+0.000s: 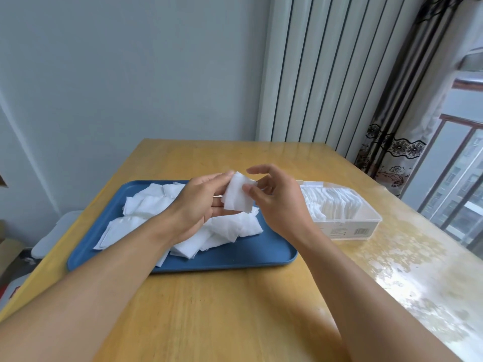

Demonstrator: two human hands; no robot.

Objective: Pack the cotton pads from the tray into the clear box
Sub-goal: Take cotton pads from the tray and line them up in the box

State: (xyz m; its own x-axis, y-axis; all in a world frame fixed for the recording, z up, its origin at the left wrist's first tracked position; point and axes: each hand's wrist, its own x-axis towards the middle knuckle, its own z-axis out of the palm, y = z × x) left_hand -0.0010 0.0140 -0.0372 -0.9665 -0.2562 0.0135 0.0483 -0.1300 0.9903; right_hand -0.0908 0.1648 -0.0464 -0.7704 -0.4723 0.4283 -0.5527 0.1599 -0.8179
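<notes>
Barcode label [360,232] on clear box [347,226], right of centre — print unreadable. Cotton pad [236,195] white, square, pinched by left hand [198,205] and right hand [277,199] above blue tray [248,254] — more cotton pads [146,205] heaped there.

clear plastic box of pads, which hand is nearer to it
Right. The right hand is just beside the clear plastic box; the left hand is over the blue tray, farther off.

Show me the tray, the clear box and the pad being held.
tray [261,253], head view, bare blue floor near its right corner.
clear box [366,226], head view, near wall.
held pad [236,195], head view, its middle.
</notes>
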